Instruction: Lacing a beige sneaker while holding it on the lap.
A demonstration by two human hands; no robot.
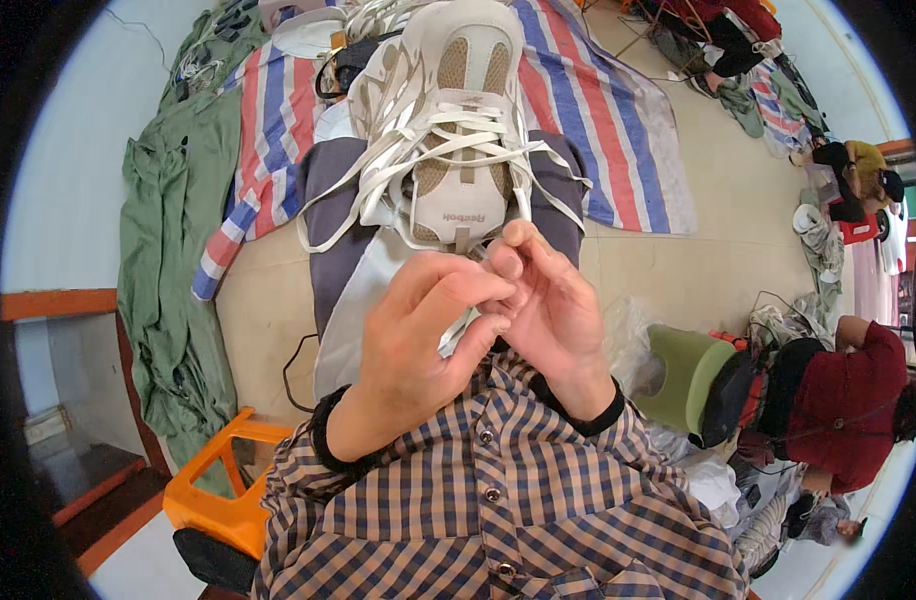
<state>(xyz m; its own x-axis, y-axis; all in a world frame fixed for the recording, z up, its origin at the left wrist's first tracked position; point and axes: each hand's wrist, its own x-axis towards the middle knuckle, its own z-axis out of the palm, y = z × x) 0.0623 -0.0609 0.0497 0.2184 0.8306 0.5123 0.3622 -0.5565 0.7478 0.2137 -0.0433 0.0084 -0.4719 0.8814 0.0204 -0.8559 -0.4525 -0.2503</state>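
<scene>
A cream and tan sneaker (465, 150) lies across my lap with its toe pointing away from me. Its long white laces (378, 180) are partly threaded and hang loose to both sides. Just below the tongue, my left hand (410, 318) is closed, its thumb and forefinger bent together. Against its fingertips rests my right hand (558, 312), palm turned up and fingers curled in. Anything pinched between the fingers is too small or too hidden to make out. More pale shoes (373, 85) with laces sit beside and behind the sneaker.
Striped plastic sheeting (618, 130) covers the floor ahead. Green cloth (173, 280) hangs at the left, above an orange stool (228, 490). A green stool (678, 380) stands to the right, near a person in dark red (843, 410). Another person in yellow (863, 175) sits farther off.
</scene>
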